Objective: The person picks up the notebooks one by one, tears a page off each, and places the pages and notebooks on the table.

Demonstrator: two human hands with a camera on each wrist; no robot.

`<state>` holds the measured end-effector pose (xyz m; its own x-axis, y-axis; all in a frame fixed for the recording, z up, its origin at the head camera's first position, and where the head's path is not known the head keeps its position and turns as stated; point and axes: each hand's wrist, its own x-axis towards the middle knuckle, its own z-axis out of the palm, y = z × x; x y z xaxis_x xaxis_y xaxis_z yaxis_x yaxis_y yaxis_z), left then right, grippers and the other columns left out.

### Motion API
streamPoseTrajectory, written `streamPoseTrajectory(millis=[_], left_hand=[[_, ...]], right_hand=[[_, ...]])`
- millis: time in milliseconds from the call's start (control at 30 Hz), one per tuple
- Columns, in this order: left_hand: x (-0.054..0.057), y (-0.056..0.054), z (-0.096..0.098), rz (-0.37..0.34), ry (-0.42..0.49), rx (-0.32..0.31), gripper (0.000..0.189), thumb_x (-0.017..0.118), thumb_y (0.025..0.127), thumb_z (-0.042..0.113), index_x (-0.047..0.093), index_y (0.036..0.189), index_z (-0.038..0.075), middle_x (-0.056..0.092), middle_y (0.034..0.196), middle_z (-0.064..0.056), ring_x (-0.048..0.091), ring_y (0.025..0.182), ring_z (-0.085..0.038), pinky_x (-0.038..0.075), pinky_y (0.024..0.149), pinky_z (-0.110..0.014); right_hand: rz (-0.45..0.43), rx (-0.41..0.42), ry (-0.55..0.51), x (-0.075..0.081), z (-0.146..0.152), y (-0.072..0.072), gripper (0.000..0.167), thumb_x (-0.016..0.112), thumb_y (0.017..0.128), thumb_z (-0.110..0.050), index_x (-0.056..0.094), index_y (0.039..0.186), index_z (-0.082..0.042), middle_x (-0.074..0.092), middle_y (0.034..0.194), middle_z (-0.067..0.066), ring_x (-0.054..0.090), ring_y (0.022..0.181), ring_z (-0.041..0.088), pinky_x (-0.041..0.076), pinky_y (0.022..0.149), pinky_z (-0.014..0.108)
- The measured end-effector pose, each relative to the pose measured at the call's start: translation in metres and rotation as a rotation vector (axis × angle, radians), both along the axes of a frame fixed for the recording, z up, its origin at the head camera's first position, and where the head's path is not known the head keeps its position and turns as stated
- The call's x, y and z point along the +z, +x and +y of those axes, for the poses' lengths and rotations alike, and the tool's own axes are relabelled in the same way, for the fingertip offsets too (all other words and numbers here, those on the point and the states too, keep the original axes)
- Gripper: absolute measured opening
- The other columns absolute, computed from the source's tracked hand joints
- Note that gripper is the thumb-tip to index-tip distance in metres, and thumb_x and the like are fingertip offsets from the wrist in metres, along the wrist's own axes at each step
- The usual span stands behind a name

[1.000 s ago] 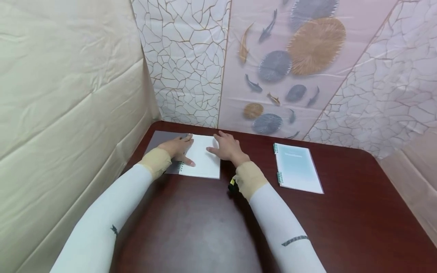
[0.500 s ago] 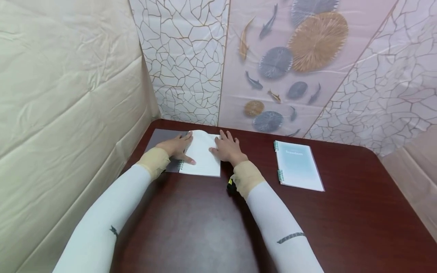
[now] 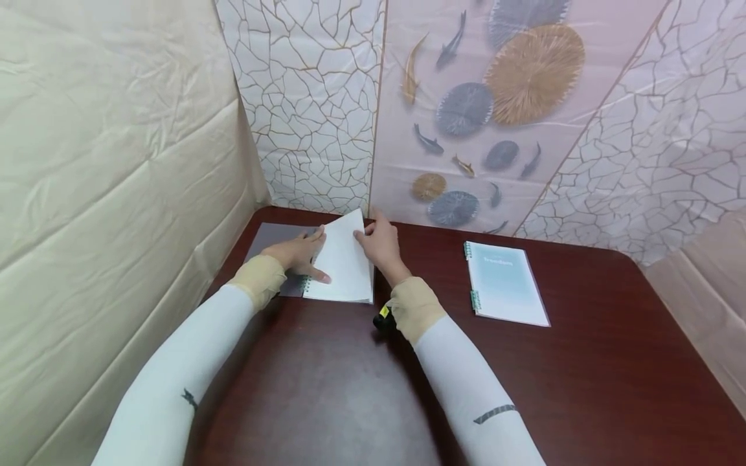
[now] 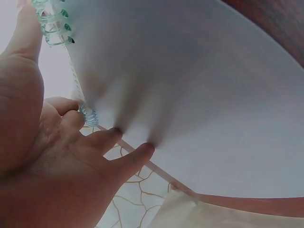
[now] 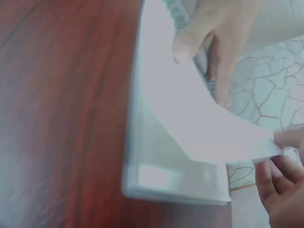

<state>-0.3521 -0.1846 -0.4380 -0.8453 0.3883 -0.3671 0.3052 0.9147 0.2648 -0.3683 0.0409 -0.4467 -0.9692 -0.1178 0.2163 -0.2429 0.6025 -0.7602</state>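
Observation:
A spiral-bound notebook (image 3: 364, 298) lies open at the table's far left, its grey cover (image 3: 269, 237) folded out to the left. My left hand (image 3: 295, 254) rests across the binding with fingers spread, the thumb over the white page. The left wrist view shows that hand (image 4: 71, 137) with two fingertips against the grey cover (image 4: 213, 104), beside the green coils (image 4: 53, 23). My right hand (image 3: 381, 244) pinches the far right corner of a page (image 3: 340, 249) and holds it raised. In the right wrist view this page (image 5: 232, 135) curves up above the pages beneath.
A second spiral notebook (image 3: 506, 281), with a pale blue cover, lies to the right on the dark red table (image 3: 606, 323). Beige padded fabric (image 3: 146, 162) stands at the left, and a patterned sheet (image 3: 326, 110) hangs behind the table's back edge.
The page, flat a second ago, first bulged at its far edge and now has its corner lifted in my right hand. My left hand has stayed nearly in place.

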Motion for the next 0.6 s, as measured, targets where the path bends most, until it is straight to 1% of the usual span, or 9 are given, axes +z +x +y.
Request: streamPoseTrajectory(millis=[67, 133, 167, 200, 267, 333, 433, 500, 600], left_hand=[[-0.001, 0.001, -0.002, 0.001, 0.010, 0.011, 0.127, 0.077, 0.088, 0.067, 0.002, 0.170, 0.005, -0.009, 0.178, -0.009, -0.001, 0.161, -0.046, 0.016, 0.126, -0.066], [-0.001, 0.002, -0.002, 0.005, 0.013, 0.020, 0.128, 0.078, 0.087, 0.068, 0.003, 0.170, 0.006, -0.007, 0.178, -0.008, 0.000, 0.161, -0.045, 0.017, 0.125, -0.067], [-0.002, 0.002, -0.003, 0.008, 0.012, 0.022, 0.128, 0.077, 0.086, 0.068, 0.004, 0.170, 0.006, -0.007, 0.178, -0.008, 0.001, 0.161, -0.045, 0.017, 0.125, -0.068], [-0.002, 0.003, -0.003, 0.010, 0.008, 0.023, 0.128, 0.077, 0.086, 0.069, 0.004, 0.170, 0.007, -0.006, 0.178, -0.008, 0.001, 0.162, -0.044, 0.018, 0.124, -0.068], [-0.005, 0.002, -0.004, 0.018, -0.005, 0.018, 0.129, 0.076, 0.085, 0.073, 0.005, 0.171, 0.007, -0.005, 0.178, -0.008, 0.002, 0.162, -0.044, 0.019, 0.123, -0.070], [-0.006, 0.004, -0.005, 0.024, -0.006, 0.016, 0.129, 0.074, 0.084, 0.075, 0.006, 0.171, 0.007, -0.004, 0.178, -0.009, 0.001, 0.161, -0.045, 0.017, 0.123, -0.072], [-0.006, 0.007, -0.006, 0.032, -0.004, 0.016, 0.129, 0.072, 0.084, 0.077, 0.007, 0.171, 0.007, -0.004, 0.179, -0.009, 0.000, 0.161, -0.046, 0.014, 0.123, -0.073], [-0.004, 0.010, -0.006, 0.040, 0.005, 0.019, 0.127, 0.072, 0.086, 0.075, 0.007, 0.171, 0.007, -0.004, 0.179, -0.008, 0.000, 0.161, -0.046, 0.012, 0.123, -0.073], [-0.005, 0.009, -0.006, 0.058, 0.001, 0.014, 0.125, 0.071, 0.087, 0.075, 0.007, 0.171, 0.008, -0.003, 0.179, -0.008, 0.001, 0.161, -0.046, 0.014, 0.122, -0.074]], right_hand=[[-0.003, -0.069, -0.039, 0.002, -0.002, 0.000, 0.040, 0.076, 0.099, -0.016, 0.066, 0.135, -0.001, 0.071, 0.089, 0.008, 0.066, 0.080, 0.023, 0.057, 0.076, 0.038], [-0.015, -0.098, -0.026, 0.001, -0.002, -0.001, 0.017, 0.073, 0.101, -0.017, 0.072, 0.110, -0.003, 0.068, 0.085, 0.006, 0.062, 0.079, 0.022, 0.053, 0.073, 0.037], [-0.022, -0.099, -0.016, 0.000, -0.001, -0.001, 0.012, 0.072, 0.102, -0.017, 0.071, 0.101, -0.004, 0.066, 0.084, 0.006, 0.060, 0.078, 0.023, 0.052, 0.071, 0.037], [-0.031, -0.093, -0.003, -0.001, 0.000, 0.000, 0.014, 0.071, 0.103, -0.017, 0.069, 0.096, -0.005, 0.065, 0.084, 0.006, 0.059, 0.077, 0.023, 0.050, 0.070, 0.037], [-0.049, -0.080, 0.013, -0.005, 0.002, 0.001, 0.014, 0.068, 0.104, -0.016, 0.065, 0.094, -0.007, 0.063, 0.084, 0.007, 0.057, 0.076, 0.023, 0.048, 0.069, 0.036], [-0.060, -0.078, 0.023, -0.010, 0.005, 0.000, 0.014, 0.067, 0.105, -0.016, 0.064, 0.095, -0.007, 0.062, 0.082, 0.006, 0.055, 0.074, 0.022, 0.047, 0.069, 0.035], [-0.075, -0.077, 0.031, -0.016, 0.008, 0.000, 0.016, 0.065, 0.106, -0.017, 0.064, 0.094, -0.007, 0.056, 0.074, 0.001, 0.051, 0.069, 0.019, 0.044, 0.068, 0.033], [-0.078, -0.074, 0.044, -0.018, 0.009, -0.001, 0.018, 0.063, 0.106, -0.018, 0.064, 0.092, -0.007, 0.050, 0.067, -0.001, 0.047, 0.065, 0.017, 0.042, 0.067, 0.031], [-0.072, -0.066, 0.054, -0.021, 0.010, -0.002, 0.022, 0.060, 0.108, -0.017, 0.062, 0.089, -0.007, 0.045, 0.063, -0.001, 0.043, 0.062, 0.018, 0.040, 0.064, 0.032]])
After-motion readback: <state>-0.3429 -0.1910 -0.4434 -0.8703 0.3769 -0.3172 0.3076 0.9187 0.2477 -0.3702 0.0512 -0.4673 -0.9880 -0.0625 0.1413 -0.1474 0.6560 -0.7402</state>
